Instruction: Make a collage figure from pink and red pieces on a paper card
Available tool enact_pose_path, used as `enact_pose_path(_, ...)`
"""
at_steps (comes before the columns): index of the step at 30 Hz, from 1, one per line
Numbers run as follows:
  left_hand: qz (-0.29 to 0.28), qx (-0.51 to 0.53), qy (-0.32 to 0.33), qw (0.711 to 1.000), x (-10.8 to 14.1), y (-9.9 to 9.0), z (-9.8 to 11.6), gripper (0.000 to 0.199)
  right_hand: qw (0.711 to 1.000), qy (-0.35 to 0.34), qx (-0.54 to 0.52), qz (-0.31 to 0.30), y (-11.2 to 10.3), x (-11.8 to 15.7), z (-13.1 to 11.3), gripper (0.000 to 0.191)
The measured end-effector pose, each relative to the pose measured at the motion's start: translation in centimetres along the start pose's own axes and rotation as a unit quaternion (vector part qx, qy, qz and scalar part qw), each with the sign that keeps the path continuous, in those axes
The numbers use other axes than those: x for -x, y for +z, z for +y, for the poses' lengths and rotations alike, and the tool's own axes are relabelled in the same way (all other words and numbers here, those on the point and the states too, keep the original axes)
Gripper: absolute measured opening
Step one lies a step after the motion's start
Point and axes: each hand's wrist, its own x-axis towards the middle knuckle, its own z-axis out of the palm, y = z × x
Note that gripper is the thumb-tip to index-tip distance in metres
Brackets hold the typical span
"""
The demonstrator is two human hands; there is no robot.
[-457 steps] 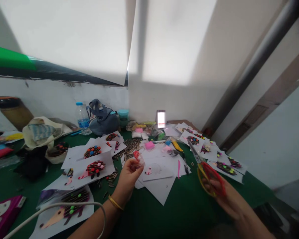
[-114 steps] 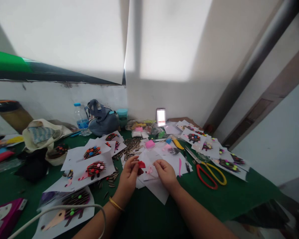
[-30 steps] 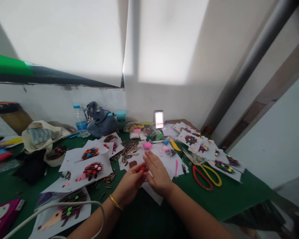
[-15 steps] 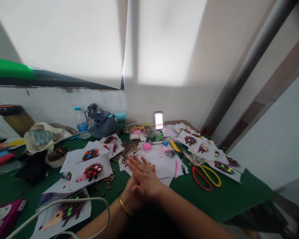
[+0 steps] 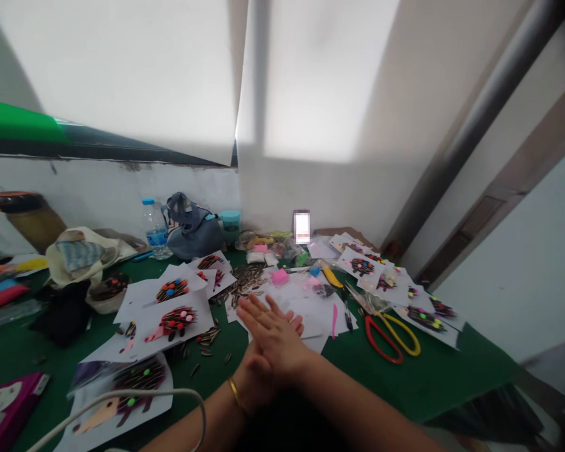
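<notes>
My right hand (image 5: 275, 339) lies flat across my left hand (image 5: 252, 376), palm against palm, with its fingers stretched out. The left fingertips peek out past the right hand's far side. Whatever may be between the palms is hidden. A gold bracelet (image 5: 234, 392) circles my left wrist. Both hands are above the near edge of some white paper sheets (image 5: 311, 314). Just beyond them lies a pile of striped sunflower seeds (image 5: 249, 280). Pink clay (image 5: 279, 277) and a pink plastic knife (image 5: 334, 320) rest on the sheets.
Large scissors (image 5: 381, 323) and a black pen (image 5: 348, 317) lie to the right. Hedgehog pictures made with seeds (image 5: 179, 321) are on both sides. A white cable (image 5: 136, 393) crosses the near left. A water bottle (image 5: 155, 232) and a blue bag (image 5: 195, 232) stand behind.
The palms have shifted against each other, and more of the left fingertips shows beyond the right hand. The view has shifted slightly.
</notes>
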Motion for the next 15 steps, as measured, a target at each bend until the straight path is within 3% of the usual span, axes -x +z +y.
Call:
enact_pose_path(3, -0.075, 0.050, -0.076, 0.993, 0.3, -0.7, 1.8, 0.058, 0.999, 0.050, -0.002, -0.010, -0.1, 0.3, 1.9, 0.074)
enact_pose_path(7, -0.073, 0.054, -0.092, 0.992, -0.2, -2.1, 3.9, 0.071, 0.996, 0.034, -0.023, -0.074, -0.1, 1.9, 1.0, 0.075)
enact_pose_path(10, -0.021, -0.002, -0.044, 0.999, -0.4, -0.7, 2.1, 0.072, 0.997, -0.008, -0.045, -0.066, -0.2, 2.2, -1.6, 0.093)
enact_pose_path(12, 0.045, -0.059, 0.008, 0.997, -0.3, 1.3, 0.0, 0.064, 0.997, -0.029, -0.041, -0.053, -0.3, 1.6, -2.7, 0.089)
enact_pose_path(15, 0.105, -0.032, 0.064, 0.992, 0.2, 3.3, -1.6, 0.057, 0.999, -0.022, -0.016, -0.027, -0.4, 0.4, -2.1, 0.082)
